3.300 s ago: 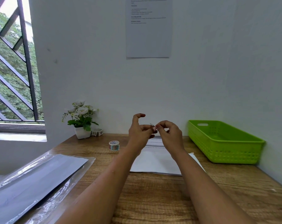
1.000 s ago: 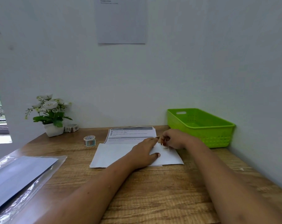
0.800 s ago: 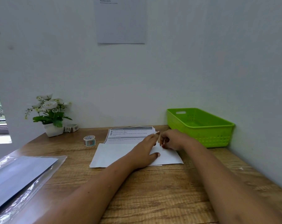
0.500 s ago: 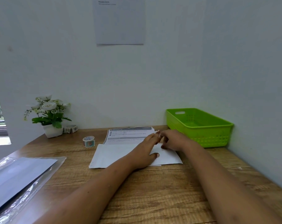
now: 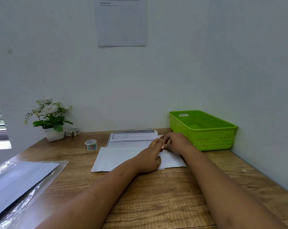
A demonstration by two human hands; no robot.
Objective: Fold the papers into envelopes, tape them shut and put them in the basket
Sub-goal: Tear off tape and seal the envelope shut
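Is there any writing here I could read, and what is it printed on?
"STEPS TO FOLLOW", faintly: dark header bar of the white printed sheet lying on the wooden table; its numbered lines are too small to read.
On the white paper sheet on the wall: print too blurred to read.
On the patterned tape roll and the green plastic basket: no readable words.

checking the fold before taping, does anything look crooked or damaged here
Mostly tidy. The far, printed edge of the paper looks ragged, possibly torn or curled. Along its near edge, towards the right, an under layer seems to poke out slightly, so the folded layers are not flush.
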